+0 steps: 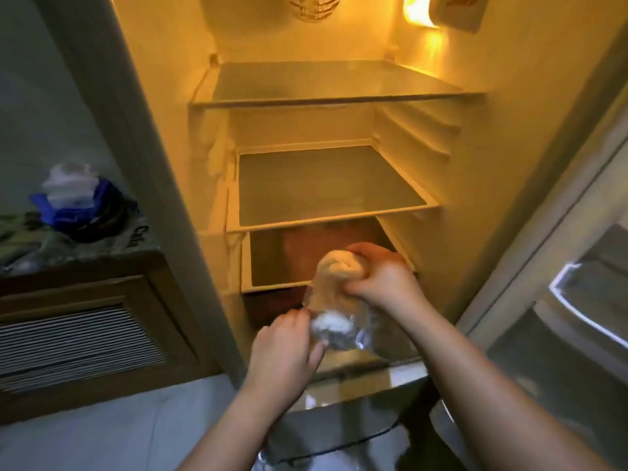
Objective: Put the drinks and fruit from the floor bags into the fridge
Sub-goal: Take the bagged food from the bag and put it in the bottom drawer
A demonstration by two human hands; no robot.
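Nearest the camera: left hand [283, 351] closed on the lower end of a clear plastic bag [334, 314], fingers pinching the film beside a pale, whitish lump inside. Right hand [384, 278] clenched around the bunched neck of the same bag, higher and further in. Bag thus held slung between both hands, just in front of the fridge's lowest opening; grip at both ends judged to steady the load and steer it inward. Contents blurred; fruit or otherwise not determinable.

Behind the hands: bottom drawer [272, 266] of the fridge, open at the top, apparently bare, with a reddish-brown surface at the back of uncertain nature. Above it, lower glass shelf [326, 188], nothing on it. Further up, upper glass shelf [326, 83], likewise bare. Interior lamp [421, 11] lit at top right, partly cut off by the frame edge.

To the left, outside the fridge: blurred blue and white items [74, 198] on a wooden cabinet. Floor bags not clearly in view; dark shapes at the bottom edge not identifiable.
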